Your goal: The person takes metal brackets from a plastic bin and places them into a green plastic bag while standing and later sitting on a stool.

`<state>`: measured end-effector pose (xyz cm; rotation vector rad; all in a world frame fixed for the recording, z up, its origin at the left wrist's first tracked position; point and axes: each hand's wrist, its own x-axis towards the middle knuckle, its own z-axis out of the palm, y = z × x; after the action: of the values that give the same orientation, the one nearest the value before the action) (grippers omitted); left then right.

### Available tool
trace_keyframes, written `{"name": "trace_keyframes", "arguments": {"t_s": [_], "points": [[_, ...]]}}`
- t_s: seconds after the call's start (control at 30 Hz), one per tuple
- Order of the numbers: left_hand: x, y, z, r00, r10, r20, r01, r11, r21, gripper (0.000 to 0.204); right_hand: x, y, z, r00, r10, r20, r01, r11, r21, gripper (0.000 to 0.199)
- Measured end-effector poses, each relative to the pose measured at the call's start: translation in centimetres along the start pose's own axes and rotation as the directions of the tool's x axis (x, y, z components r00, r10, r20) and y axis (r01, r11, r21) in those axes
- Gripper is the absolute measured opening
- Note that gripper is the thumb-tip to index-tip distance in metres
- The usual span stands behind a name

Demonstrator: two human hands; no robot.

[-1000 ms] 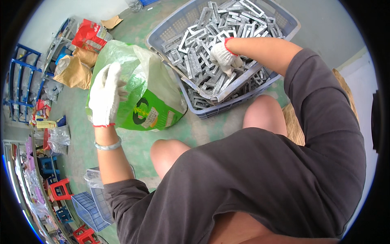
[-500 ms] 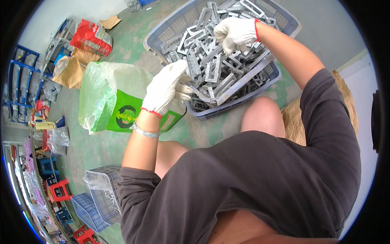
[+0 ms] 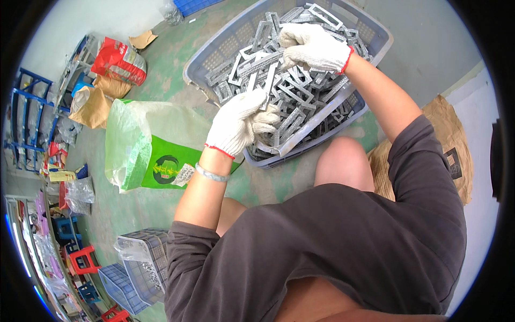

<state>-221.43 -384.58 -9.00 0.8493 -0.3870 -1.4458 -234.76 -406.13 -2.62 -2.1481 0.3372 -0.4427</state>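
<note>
My left hand (image 3: pixel 238 122), in a white knit glove with red cuff, is at the near left of a grey-blue plastic basket (image 3: pixel 212 49). Its fingers are closed around the lower end of a silvery rectangular metal frame (image 3: pixel 271 79). Over the heap my right hand (image 3: pixel 317 49), gloved alike, is closed with its fingertips on the end of another long metal frame (image 3: pixel 258 65). Part of each grip is hidden by the gloves. Many similar metal frames (image 3: pixel 295 95) lie jumbled in the basket beneath both hands.
An open green and clear plastic sack (image 3: pixel 155 121) stands left of the basket. Brown sacking (image 3: pixel 448 129) lies to my right. Further left are a red bag (image 3: pixel 119 60), blue racks (image 3: pixel 32 115), plastic crates (image 3: pixel 145 241) and a red stool (image 3: pixel 83 260).
My left hand has moved right, over the basket's near edge, and its fingers have closed on a metal frame. The right hand stays over the heap, with its fingers on a frame.
</note>
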Motion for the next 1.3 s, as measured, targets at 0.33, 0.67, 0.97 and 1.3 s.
{"name": "trace_keyframes", "arguments": {"t_s": [0.33, 0.67, 0.97, 1.3], "points": [[-1.1, 0.1, -0.6, 0.985, -0.004, 0.17, 0.02, 0.996, -0.088, 0.025, 1.4, 4.6, -0.7, 0.87, -0.293, -0.397, 0.227, 0.952, -0.207, 0.019], [-0.6, -0.3, -0.1, 0.591, 0.751, 0.294, -0.538, 0.096, 0.837, 0.035, -3.1, -1.0, 3.4, 0.889, 0.379, -0.255, -0.177, 0.8, 0.573, 0.024], [-1.5, -0.8, 1.4, 0.323, 0.659, 0.679, -0.199, -0.654, 0.73, 0.061, -4.1, -1.2, 6.7, 0.872, 0.429, -0.235, -0.004, 0.486, 0.874, 0.018], [-2.0, -1.8, 0.9, 0.356, 0.851, 0.386, -0.445, -0.209, 0.871, 0.098, -3.5, -2.9, 7.5, 0.868, 0.397, -0.299, -0.002, 0.605, 0.796, 0.022]]}}
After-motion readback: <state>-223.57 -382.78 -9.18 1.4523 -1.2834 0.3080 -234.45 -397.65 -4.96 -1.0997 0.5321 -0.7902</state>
